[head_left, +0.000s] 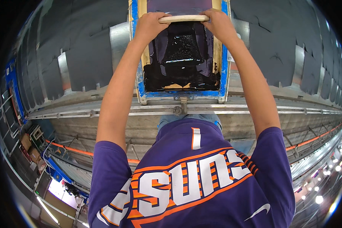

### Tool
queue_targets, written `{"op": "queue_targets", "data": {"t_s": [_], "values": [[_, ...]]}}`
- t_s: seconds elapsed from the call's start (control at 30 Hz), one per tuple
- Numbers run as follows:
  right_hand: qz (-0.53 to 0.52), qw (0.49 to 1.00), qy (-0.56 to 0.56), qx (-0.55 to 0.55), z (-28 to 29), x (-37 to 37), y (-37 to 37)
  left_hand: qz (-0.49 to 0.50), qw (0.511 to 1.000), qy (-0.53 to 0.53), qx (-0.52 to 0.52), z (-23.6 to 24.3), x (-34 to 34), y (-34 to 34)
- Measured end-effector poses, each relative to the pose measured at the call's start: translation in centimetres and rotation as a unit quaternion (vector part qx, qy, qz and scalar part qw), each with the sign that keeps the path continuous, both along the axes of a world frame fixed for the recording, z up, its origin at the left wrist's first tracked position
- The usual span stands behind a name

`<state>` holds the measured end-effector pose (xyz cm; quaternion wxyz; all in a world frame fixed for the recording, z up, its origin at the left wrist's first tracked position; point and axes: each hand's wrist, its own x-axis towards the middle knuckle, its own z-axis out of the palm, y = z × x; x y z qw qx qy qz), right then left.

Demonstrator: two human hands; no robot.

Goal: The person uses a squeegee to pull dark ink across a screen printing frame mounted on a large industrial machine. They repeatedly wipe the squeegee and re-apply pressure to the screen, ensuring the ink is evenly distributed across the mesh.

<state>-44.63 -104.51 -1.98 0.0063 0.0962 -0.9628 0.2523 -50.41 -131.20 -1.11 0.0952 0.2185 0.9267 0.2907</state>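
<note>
My left hand (150, 26) and my right hand (219, 26) are both closed on the two ends of a pale squeegee (184, 18), which spans crosswise between them. Arms stretched forward, I hold it toward the far part of a screen-printing frame (140, 78) edged with blue tape. Black ink (155, 79) is spread wet over the mesh, thickest along the near end. A glossy, textured dark patch (181, 47) shows in the middle of the screen. The squeegee's lower edge is hidden, so its contact with the mesh cannot be made out.
Dark grey fabric pieces (89, 49) lie along the long table on the left, with more dark fabric (273, 53) on the right. Bare metallic strips (64, 70) show between them. A metal rail (235, 110) runs along the table's near edge, between the screen and my body.
</note>
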Motion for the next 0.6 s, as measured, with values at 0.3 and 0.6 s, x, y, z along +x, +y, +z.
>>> {"op": "queue_targets", "data": {"t_s": [0.3,0.6], "values": [[-0.028,0.992,-0.054,-0.11,0.4,18.5,-3.8,-0.029,0.996,0.075,0.028,-1.4,18.4,-3.2],[-0.014,1.0,-0.024,-0.007,2.7,0.9,0.7,-0.01,0.997,-0.065,0.026,0.8,1.1,-0.3]]}}
